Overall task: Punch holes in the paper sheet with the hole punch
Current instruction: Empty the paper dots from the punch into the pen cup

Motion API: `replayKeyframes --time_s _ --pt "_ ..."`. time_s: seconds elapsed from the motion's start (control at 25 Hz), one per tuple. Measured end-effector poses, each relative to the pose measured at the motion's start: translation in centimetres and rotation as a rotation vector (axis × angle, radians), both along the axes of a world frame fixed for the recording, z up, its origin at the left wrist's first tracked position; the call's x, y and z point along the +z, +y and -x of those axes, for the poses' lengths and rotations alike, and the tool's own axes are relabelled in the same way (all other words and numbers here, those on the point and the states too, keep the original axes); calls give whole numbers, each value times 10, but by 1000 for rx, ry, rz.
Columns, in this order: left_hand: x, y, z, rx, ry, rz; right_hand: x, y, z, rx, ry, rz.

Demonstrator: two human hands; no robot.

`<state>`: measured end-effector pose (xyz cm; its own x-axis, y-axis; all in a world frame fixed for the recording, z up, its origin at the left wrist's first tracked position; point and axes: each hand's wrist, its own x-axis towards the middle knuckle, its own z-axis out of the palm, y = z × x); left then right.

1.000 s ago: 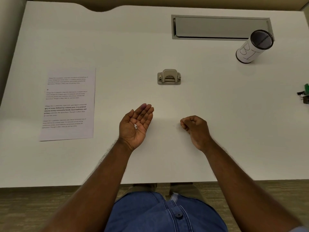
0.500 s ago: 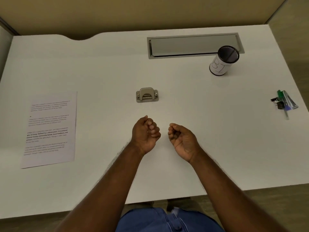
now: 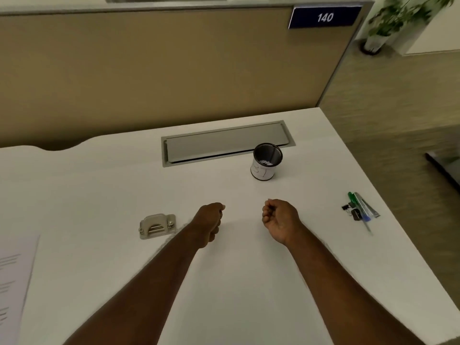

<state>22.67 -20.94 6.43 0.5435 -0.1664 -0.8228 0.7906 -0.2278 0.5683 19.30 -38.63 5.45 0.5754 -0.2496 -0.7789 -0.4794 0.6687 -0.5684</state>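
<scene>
Metal hole punch (image 3: 157, 226) (lever up) left of fisted hands (image 3: 208, 222).

The hole punch (image 3: 157, 225) sits on the counter (image 3: 99, 190). Left of the hole punch and nearer the person lies the paper sheet (image 3: 15, 277). Right of it are the two hands, then the pens (image 3: 362, 211). Behind and right stands the cup (image 3: 266, 161).

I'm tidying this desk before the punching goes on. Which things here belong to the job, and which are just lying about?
For the job:
hole punch
paper sheet

Lying about:
mesh cup
pens
binder clips
</scene>
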Motion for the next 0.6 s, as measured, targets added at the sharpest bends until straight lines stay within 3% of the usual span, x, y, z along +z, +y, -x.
replayKeyframes --time_s 0.32,0.6 --pt "21 -107 -99 467 1 388 31 -65 -110 -95 -163 81" --pt "16 -120 -124 565 13 491 37 -84 -140 188 -104 30"
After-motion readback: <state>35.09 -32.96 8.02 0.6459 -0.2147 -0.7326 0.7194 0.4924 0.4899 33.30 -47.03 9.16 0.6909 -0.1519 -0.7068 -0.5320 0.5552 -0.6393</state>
